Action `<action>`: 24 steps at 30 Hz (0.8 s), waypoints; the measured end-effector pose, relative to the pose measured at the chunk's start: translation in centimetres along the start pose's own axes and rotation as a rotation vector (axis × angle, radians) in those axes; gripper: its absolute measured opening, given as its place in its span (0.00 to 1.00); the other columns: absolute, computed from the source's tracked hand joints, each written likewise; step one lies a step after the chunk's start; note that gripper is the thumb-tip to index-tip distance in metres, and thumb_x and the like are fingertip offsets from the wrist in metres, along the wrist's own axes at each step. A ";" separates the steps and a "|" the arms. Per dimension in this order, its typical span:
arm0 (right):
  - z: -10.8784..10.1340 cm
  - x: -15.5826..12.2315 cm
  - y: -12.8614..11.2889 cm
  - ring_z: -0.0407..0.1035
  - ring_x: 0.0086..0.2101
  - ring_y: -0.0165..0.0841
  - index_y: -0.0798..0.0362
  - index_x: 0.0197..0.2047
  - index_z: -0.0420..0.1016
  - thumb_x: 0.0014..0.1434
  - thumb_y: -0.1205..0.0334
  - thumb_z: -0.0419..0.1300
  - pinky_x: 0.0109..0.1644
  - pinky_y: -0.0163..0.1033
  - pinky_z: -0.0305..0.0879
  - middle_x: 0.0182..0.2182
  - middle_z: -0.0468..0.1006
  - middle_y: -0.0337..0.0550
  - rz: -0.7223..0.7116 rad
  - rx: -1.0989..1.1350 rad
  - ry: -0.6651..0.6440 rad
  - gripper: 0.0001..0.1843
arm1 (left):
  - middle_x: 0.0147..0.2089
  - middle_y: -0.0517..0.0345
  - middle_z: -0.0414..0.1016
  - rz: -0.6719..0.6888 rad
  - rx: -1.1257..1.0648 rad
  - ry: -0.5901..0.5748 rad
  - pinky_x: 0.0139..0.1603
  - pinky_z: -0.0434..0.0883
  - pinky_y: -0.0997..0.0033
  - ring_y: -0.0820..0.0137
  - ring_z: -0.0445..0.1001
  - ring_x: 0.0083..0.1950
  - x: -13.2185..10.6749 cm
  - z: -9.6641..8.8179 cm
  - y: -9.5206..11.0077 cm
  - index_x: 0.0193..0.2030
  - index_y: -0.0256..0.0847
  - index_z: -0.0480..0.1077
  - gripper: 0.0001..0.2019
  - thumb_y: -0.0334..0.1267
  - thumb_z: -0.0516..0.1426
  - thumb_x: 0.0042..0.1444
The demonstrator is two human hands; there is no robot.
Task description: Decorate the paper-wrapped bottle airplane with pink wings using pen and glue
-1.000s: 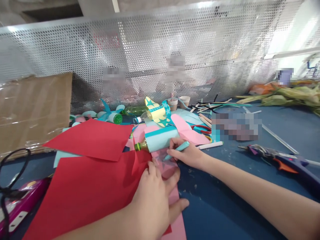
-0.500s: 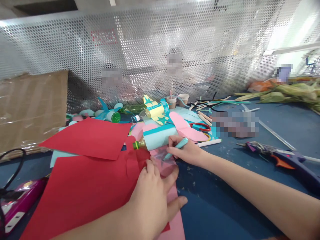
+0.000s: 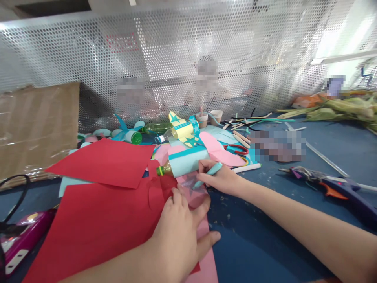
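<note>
My left hand (image 3: 179, 236) lies flat, fingers spread, pressing down a pink sheet of paper (image 3: 206, 267) and a clear plastic piece (image 3: 191, 192) at the edge of a large red sheet (image 3: 94, 228). My right hand (image 3: 219, 177) is closed on a teal pen (image 3: 207, 174), its tip on the clear plastic piece. Just behind the pen lies a small bottle wrapped in light blue paper (image 3: 185, 163), with a green cap pointing left.
A second red sheet (image 3: 106, 161) lies further back. A paper-winged bottle plane (image 3: 184, 133), green bottles, sticks, red scissors (image 3: 237, 149) and paper cups clutter the blue table. A glue gun (image 3: 332, 184) lies right, a pink device (image 3: 20, 239) left. Perforated metal screen and cardboard stand behind.
The view has shifted slightly down and left since a second ago. Both hands keep their places, the pen tip staying on the clear plastic piece.
</note>
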State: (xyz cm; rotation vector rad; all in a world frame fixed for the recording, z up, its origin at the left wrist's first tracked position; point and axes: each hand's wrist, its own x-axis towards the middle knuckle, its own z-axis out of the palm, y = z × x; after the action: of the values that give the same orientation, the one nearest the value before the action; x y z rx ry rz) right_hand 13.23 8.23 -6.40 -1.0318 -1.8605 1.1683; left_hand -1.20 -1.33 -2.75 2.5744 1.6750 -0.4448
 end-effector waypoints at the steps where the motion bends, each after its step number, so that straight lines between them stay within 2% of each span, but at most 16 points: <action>1: 0.0 0.0 -0.1 0.62 0.21 0.25 0.51 0.23 0.59 0.50 0.65 0.55 0.26 0.31 0.56 0.17 0.64 0.29 0.005 0.007 -0.015 0.08 | 0.65 0.31 0.62 0.002 -0.002 -0.017 0.55 0.63 0.41 0.36 0.56 0.66 0.0 -0.1 0.0 0.69 0.49 0.53 0.34 0.60 0.47 0.59; 5: 0.0 -0.1 -0.3 0.61 0.20 0.25 0.51 0.23 0.59 0.50 0.65 0.56 0.26 0.31 0.56 0.16 0.63 0.28 0.024 0.021 -0.029 0.08 | 0.67 0.30 0.58 -0.008 -0.017 -0.057 0.56 0.62 0.40 0.34 0.53 0.67 0.2 -0.4 0.1 0.69 0.49 0.52 0.34 0.60 0.48 0.59; 9: 0.0 0.0 0.0 0.61 0.20 0.26 0.51 0.23 0.59 0.50 0.63 0.56 0.26 0.32 0.56 0.16 0.64 0.29 0.023 0.018 -0.016 0.09 | 0.66 0.31 0.60 -0.014 -0.027 -0.051 0.56 0.62 0.39 0.34 0.53 0.67 0.2 -0.3 0.1 0.69 0.49 0.52 0.34 0.59 0.50 0.58; 14: -0.1 -0.3 -0.6 0.63 0.20 0.26 0.50 0.24 0.60 0.55 0.57 0.57 0.26 0.33 0.59 0.17 0.66 0.30 -0.016 0.049 0.034 0.12 | 0.65 0.30 0.60 -0.029 -0.030 -0.074 0.57 0.62 0.39 0.35 0.55 0.66 0.0 -0.8 0.2 0.70 0.48 0.49 0.36 0.60 0.50 0.58; 17: -0.2 -0.8 -1.5 0.63 0.20 0.27 0.51 0.29 0.62 0.59 0.51 0.56 0.25 0.33 0.59 0.17 0.67 0.31 -0.079 0.088 0.054 0.14 | 0.67 0.26 0.55 -0.051 -0.035 -0.091 0.57 0.63 0.41 0.36 0.57 0.65 0.1 -1.3 0.3 0.71 0.44 0.42 0.43 0.61 0.52 0.55; 20: -0.8 -1.4 -2.4 0.60 0.17 0.26 0.51 0.31 0.63 0.61 0.47 0.54 0.23 0.32 0.55 0.14 0.65 0.30 -0.166 0.071 0.078 0.16 | 0.70 0.23 0.46 -0.092 -0.054 -0.089 0.57 0.64 0.44 0.36 0.57 0.66 0.3 -1.6 0.5 0.72 0.38 0.39 0.49 0.62 0.55 0.52; 22: -1.6 -1.7 -3.0 0.59 0.17 0.25 0.51 0.30 0.63 0.61 0.48 0.55 0.23 0.32 0.55 0.16 0.65 0.30 -0.232 -0.019 0.101 0.16 | 0.71 0.23 0.42 -0.120 -0.083 -0.104 0.56 0.65 0.44 0.34 0.54 0.67 0.2 -1.7 0.6 0.72 0.37 0.39 0.50 0.62 0.57 0.50; 24: -2.5 -1.9 -3.8 0.62 0.22 0.26 0.52 0.32 0.66 0.60 0.51 0.57 0.26 0.31 0.57 0.21 0.70 0.34 -0.287 -0.173 0.075 0.13 | 0.72 0.26 0.40 -0.122 -0.126 -0.101 0.56 0.65 0.41 0.32 0.48 0.68 -0.3 -1.6 0.5 0.72 0.39 0.41 0.51 0.61 0.59 0.49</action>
State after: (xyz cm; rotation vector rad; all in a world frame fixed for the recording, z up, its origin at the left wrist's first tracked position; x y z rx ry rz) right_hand 15.30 6.39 -2.25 -0.8511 -1.9979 0.8038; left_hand -0.50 -1.53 -1.20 2.3315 1.7711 -0.4510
